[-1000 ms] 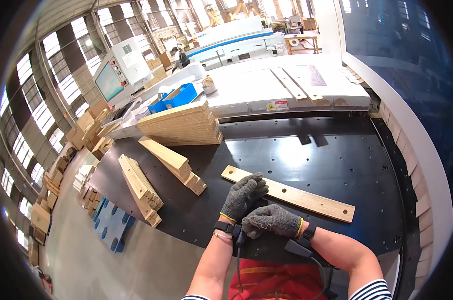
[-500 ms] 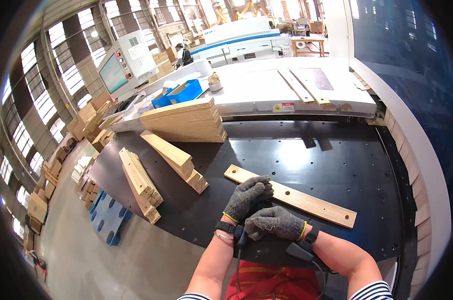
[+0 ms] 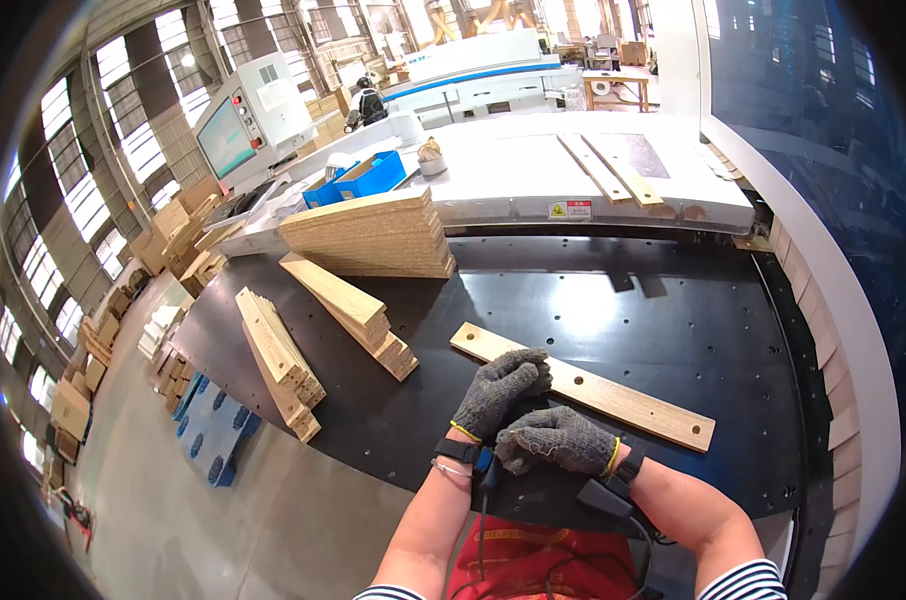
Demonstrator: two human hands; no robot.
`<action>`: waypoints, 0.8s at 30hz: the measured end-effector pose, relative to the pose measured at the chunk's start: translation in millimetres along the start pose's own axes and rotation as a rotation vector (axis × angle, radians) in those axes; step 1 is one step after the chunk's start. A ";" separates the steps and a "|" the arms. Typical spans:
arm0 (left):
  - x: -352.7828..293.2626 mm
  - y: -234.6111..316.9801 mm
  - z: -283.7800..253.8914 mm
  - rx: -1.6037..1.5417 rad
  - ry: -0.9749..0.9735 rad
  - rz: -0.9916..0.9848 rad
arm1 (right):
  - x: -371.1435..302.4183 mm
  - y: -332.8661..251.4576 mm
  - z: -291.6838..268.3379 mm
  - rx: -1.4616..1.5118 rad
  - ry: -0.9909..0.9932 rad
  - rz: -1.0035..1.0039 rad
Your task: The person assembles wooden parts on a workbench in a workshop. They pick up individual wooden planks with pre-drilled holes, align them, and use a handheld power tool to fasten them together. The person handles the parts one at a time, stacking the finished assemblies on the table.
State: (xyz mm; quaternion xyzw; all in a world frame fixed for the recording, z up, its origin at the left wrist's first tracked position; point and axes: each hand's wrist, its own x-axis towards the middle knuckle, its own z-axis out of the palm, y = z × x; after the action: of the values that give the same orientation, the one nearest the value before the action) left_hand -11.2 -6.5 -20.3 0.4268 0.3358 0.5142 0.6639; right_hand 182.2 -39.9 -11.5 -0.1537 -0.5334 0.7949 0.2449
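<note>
A long pale wooden board (image 3: pixel 628 401) with several drilled holes lies flat on the black work table, slanting down to the right. My left hand (image 3: pixel 503 394), in a grey knit glove, is over the board's near edge, left of its middle, with the fingers curled. Just below it, nearer to me, my right hand (image 3: pixel 559 440) is closed like a fist in a matching glove, apart from the board. What either hand holds, if anything, is hidden by the fingers. Black straps with cables circle both wrists.
Board stacks stand at left: a tall one (image 3: pixel 368 240), a middle one (image 3: pixel 348 312) and a narrow one (image 3: pixel 278 362). Behind are blue bins (image 3: pixel 371 177), a tape roll (image 3: pixel 431 160), two strips (image 3: pixel 613 172) and a control screen (image 3: pixel 228 135). A blue pallet (image 3: pixel 216 432) sits on the floor.
The view has shifted slightly. Both hands keep nearly the same pose beside the board, which stays in place on the table. A distant person in the background has changed posture.
</note>
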 end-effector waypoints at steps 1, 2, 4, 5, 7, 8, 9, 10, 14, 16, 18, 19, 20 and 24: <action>0.0 0.6 0.3 -0.004 -0.006 -0.003 | 0.5 1.5 -1.5 -0.009 0.004 -0.002; 0.0 1.2 0.5 -0.008 -0.011 -0.006 | 1.0 3.8 -3.0 -0.018 0.009 -0.003; 0.1 1.1 -0.3 -0.004 -0.020 -0.003 | 0.9 4.4 -3.3 -0.028 0.013 -0.005; -0.1 0.3 -1.6 0.004 -0.021 0.004 | 0.8 3.9 -2.5 -0.029 0.014 -0.004; -0.1 -0.7 -1.7 0.011 -0.018 0.007 | 0.6 3.9 -2.5 -0.026 0.016 -0.001; 0.0 -0.5 -0.7 0.010 -0.012 0.004 | 0.6 4.6 -3.2 -0.023 0.018 0.002; 0.1 -0.3 0.3 0.009 -0.006 0.001 | 0.4 5.0 -3.7 -0.019 0.020 0.005; 0.1 0.0 0.5 0.015 -0.002 -0.003 | 0.5 3.8 -3.1 -0.024 0.021 0.014; 0.1 0.7 0.4 0.050 -0.003 0.004 | 1.7 5.6 -5.3 -0.041 -0.002 0.002; -0.4 1.0 1.3 0.056 0.001 0.005 | 1.6 7.2 -6.7 -0.044 -0.011 0.002; -1.0 2.3 3.4 0.044 0.014 -0.007 | 1.7 3.6 -5.7 -0.043 -0.006 0.031; -0.7 2.0 3.0 0.041 0.014 -0.009 | 2.0 3.7 -6.3 -0.044 -0.004 0.031; -0.5 1.7 2.5 0.037 0.012 -0.010 | 2.1 3.9 -7.0 -0.045 -0.002 0.032; -0.9 3.5 3.8 0.060 0.021 -0.002 | 3.1 1.7 -6.8 -0.058 -0.005 0.023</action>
State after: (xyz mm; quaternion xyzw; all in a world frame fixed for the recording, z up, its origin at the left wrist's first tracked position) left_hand -9.4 -7.8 -15.5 0.4405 0.3586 0.5076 0.6478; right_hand 182.7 -33.5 -15.7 -0.1649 -0.5550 0.7823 0.2298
